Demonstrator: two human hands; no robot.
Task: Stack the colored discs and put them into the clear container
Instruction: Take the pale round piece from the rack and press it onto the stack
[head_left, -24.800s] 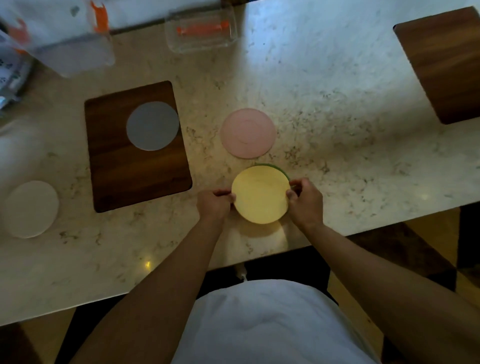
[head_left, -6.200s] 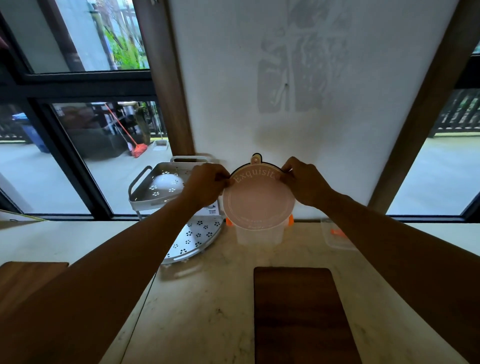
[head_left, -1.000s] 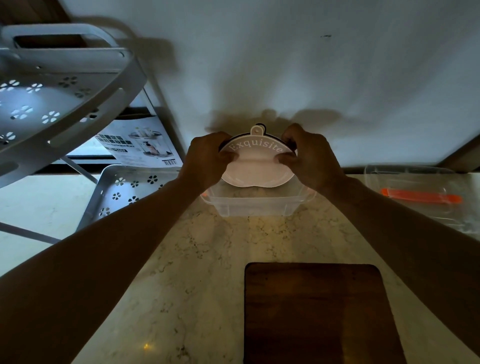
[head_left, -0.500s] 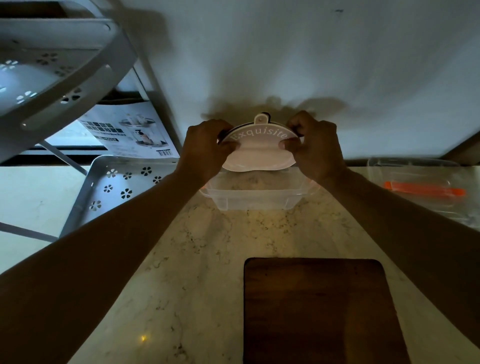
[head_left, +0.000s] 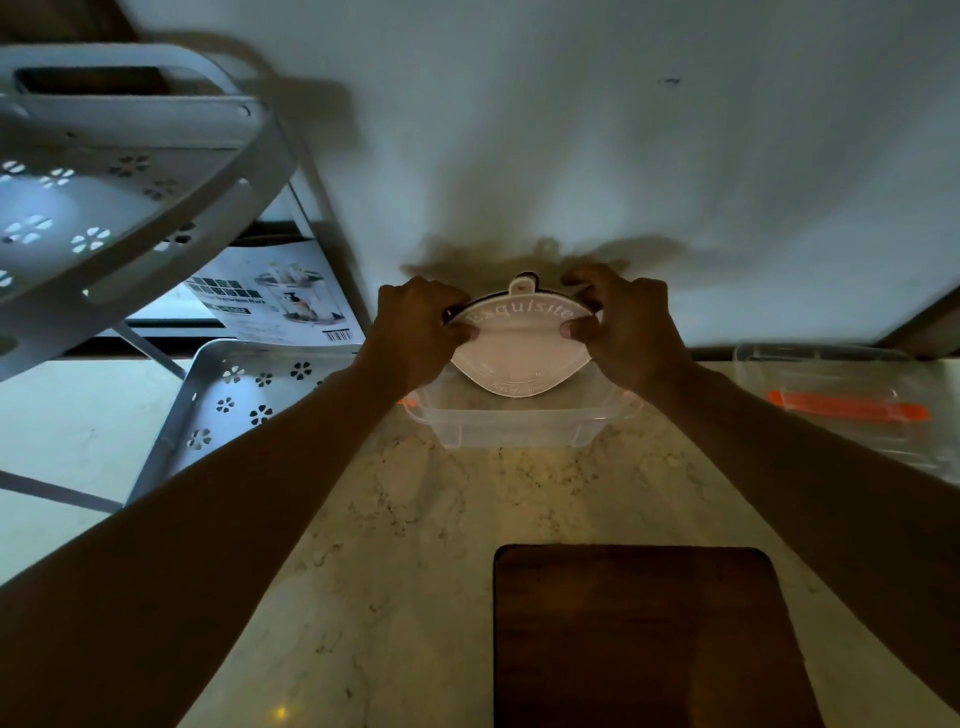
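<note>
Fingertips (head_left: 575, 328) of both hands pinch opp. edges of the disc stack (head_left: 519, 349): left hand (head_left: 415, 332) and right hand (head_left: 631, 325) grasp it tilted, lower edge dipping inside the clear container (head_left: 519, 423). Ref. container: on marble counter (head_left: 415, 519); dark wooden board (head_left: 649, 634) nearer viewer; white perforated rack (head_left: 130, 171) to left; second clear box (head_left: 841, 405) to right.

At the start the discs lay apart on the counter; now they form one stack of discs (head_left: 519, 348), gripped at its edges by the left hand (head_left: 415, 332) and the right hand (head_left: 628, 327). Since six seconds ago it has come down, its lower edge now inside the clear container (head_left: 519, 423) at frame centre.
</note>
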